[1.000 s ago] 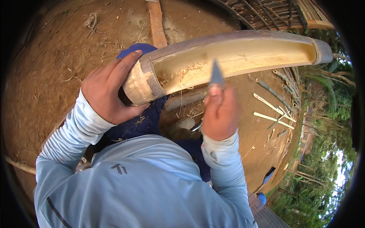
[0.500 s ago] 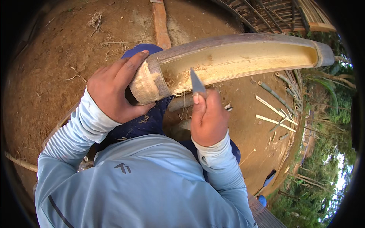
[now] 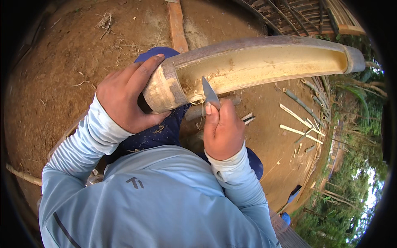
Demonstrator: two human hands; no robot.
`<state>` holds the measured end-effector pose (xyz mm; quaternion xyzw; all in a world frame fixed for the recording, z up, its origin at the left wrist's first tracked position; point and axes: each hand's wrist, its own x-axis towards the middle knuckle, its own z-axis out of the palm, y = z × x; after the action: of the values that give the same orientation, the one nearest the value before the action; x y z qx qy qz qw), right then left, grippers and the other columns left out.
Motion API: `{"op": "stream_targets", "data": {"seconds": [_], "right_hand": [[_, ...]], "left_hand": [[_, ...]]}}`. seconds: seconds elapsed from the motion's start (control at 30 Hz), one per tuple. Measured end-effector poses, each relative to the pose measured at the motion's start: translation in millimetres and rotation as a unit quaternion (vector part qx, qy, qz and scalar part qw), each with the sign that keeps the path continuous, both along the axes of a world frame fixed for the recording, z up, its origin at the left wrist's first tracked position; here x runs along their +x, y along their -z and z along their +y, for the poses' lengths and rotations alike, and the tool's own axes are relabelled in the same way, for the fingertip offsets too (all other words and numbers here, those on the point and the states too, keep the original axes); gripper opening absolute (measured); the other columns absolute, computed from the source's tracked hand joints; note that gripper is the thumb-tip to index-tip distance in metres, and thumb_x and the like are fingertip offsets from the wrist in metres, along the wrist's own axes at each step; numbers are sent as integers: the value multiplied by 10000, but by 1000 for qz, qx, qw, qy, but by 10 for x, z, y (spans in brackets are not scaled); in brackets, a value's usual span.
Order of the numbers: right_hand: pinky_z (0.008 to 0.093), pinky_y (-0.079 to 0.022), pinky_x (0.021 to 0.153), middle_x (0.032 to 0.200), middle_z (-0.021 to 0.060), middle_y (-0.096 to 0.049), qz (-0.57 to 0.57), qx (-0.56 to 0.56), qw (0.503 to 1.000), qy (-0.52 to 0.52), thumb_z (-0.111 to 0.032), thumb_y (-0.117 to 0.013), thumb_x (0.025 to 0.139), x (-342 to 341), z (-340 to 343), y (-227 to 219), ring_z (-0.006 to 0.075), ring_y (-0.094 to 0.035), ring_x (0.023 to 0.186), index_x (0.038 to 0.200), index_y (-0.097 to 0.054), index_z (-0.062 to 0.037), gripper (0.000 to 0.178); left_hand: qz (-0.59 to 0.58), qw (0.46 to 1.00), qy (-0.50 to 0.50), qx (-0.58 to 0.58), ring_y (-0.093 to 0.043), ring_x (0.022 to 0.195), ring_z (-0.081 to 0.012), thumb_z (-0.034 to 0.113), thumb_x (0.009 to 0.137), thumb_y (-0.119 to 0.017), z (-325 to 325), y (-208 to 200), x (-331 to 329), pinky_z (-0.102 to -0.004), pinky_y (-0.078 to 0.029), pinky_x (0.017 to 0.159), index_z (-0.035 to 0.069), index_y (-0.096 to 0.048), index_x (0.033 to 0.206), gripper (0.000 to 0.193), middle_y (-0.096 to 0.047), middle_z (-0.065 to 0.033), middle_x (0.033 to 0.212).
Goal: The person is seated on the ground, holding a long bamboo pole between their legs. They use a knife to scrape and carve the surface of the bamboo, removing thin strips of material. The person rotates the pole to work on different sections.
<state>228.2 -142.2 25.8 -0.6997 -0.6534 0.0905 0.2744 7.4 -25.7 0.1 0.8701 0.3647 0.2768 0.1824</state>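
Note:
A thick bamboo tube (image 3: pixel 256 44) with a long opening cut in its side lies across my lap, reaching away to the upper right. Around its near end is my left hand (image 3: pixel 128 93), thumb below and fingers over the top. My right hand (image 3: pixel 223 130) is closed on a knife (image 3: pixel 210 92); its handle is hidden in the fist. The pointed blade lies at the opening's lower edge, close to the near end. Curled shavings (image 3: pixel 197 98) cling to the edge beside the blade, and crumbs of bamboo lie inside the hollow.
Split bamboo strips (image 3: pixel 301 134) and green bamboo poles (image 3: pixel 301 102) lie on the dirt floor to the right. A wooden plank (image 3: pixel 178 29) extends beyond my knee. A slatted bamboo structure (image 3: pixel 297 18) stands at the upper right, with greenery down the right side.
The knife and my right hand have shifted slightly left, toward the tube's near end. My left hand keeps its hold, and the tube has barely moved.

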Motion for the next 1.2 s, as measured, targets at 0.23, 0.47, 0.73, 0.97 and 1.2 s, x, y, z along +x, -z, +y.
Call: {"op": "stream_targets", "data": {"seconds": [0.23,0.47,0.73,0.97,1.2], "right_hand": [[502,-491,567,755,213,-636,-1,11,1000,3,-184,-585,1027,-95,21,9,438,-645,653,982,-552,-43,151],[500,-494,586,791,223,-644,47,24,998,20,-163,-591,1017,-79,61,101,462,-635,684,989,-549,-38,135],[508,-476,569,738,206,-611,18,3,1000,6,-205,-603,1021,-104,35,38,433,-638,651,992,-545,-39,179],[416,-482,558,716,174,-612,98,38,990,91,-169,-564,1049,53,105,7,363,-641,613,1015,-546,-11,163],[263,-472,578,765,63,-591,363,93,924,72,-146,-517,1070,76,-161,359,109,-545,605,1009,-500,-20,142]], "left_hand": [[-5,1000,9,-2,-698,1033,-377,291,543,-907,13,-13,-2,-418,-559,896,14,-521,1435,1010,-686,-192,1253],[6,1000,3,-15,-701,1026,-378,288,542,-911,2,-9,-26,-424,-562,889,14,-523,1430,1007,-687,-186,1250],[-3,1000,3,4,-701,1036,-379,283,537,-912,15,9,-21,-414,-566,902,3,-523,1424,1008,-690,-195,1234],[-3,1000,6,-21,-702,1035,-380,287,541,-911,14,-1,-41,-418,-566,896,13,-528,1423,1000,-692,-195,1225],[-34,998,32,-35,-693,1067,-397,307,548,-907,106,27,-21,-422,-560,920,18,-517,1431,1008,-690,-204,1224]]}}
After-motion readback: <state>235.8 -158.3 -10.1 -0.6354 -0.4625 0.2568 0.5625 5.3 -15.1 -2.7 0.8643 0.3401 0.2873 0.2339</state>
